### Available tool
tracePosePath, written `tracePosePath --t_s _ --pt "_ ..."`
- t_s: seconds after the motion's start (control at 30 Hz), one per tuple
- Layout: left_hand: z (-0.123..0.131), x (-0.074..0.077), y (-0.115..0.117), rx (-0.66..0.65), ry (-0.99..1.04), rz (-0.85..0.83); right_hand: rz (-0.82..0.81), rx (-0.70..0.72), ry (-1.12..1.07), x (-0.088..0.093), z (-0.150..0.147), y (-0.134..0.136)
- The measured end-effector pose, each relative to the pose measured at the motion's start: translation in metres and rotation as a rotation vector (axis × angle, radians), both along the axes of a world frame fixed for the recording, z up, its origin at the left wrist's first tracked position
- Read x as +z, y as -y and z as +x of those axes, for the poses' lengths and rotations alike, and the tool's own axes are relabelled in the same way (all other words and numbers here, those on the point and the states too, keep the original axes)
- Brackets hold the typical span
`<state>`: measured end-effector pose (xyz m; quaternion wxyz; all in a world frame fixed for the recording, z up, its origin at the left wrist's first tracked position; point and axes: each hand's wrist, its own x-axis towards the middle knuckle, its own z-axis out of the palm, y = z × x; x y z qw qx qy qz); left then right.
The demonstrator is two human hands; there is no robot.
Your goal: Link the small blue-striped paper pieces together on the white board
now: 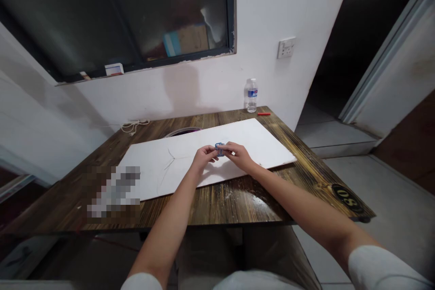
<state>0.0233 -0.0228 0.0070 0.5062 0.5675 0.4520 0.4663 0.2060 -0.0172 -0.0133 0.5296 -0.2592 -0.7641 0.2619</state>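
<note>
A small blue openwork piece (220,150), shaped like a little frame, is held up between my two hands above a white board (197,145). My left hand (203,157) pinches its left side between thumb and fingers. On the other side, the fingers of my right hand (239,155) are closed on it as well. The piece is too small in view to tell its exact kind. Thin dark lines (174,158) show on the board left of my hands; I cannot tell whether they are drawn or are loose strands.
The board lies on a dark wooden table (238,199). A water bottle (251,95) and a red stick-like thing (263,113) are at the back right corner. A white cable (134,125) lies at the back left. A round rim (183,132) shows behind the board. The left front is pixelated.
</note>
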Motion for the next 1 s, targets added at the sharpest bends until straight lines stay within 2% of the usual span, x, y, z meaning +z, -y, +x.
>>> tracePosePath --t_s 0.2,0.37,0.47,0.6,0.77,1.0 --pt "-0.001 0.002 0.002 -0.041 -0.043 0.043 -0.226 -0.003 -0.117 -0.002 0.000 -0.003" --pt "-0.001 0.005 0.005 -0.085 -0.092 0.047 -0.447 0.167 -0.194 -0.005 0.002 -0.011" --pt "-0.001 0.006 0.005 -0.114 -0.107 0.039 -0.520 0.222 -0.179 -0.005 0.003 -0.013" --pt "-0.003 0.005 0.005 -0.130 -0.141 0.045 -0.546 0.232 -0.199 -0.004 0.002 -0.013" --pt "-0.001 0.005 0.005 -0.109 -0.174 0.054 -0.550 0.168 -0.171 -0.002 0.002 -0.011" --pt "0.000 0.003 0.003 -0.042 -0.169 0.083 -0.457 0.056 -0.019 -0.008 0.006 -0.015"
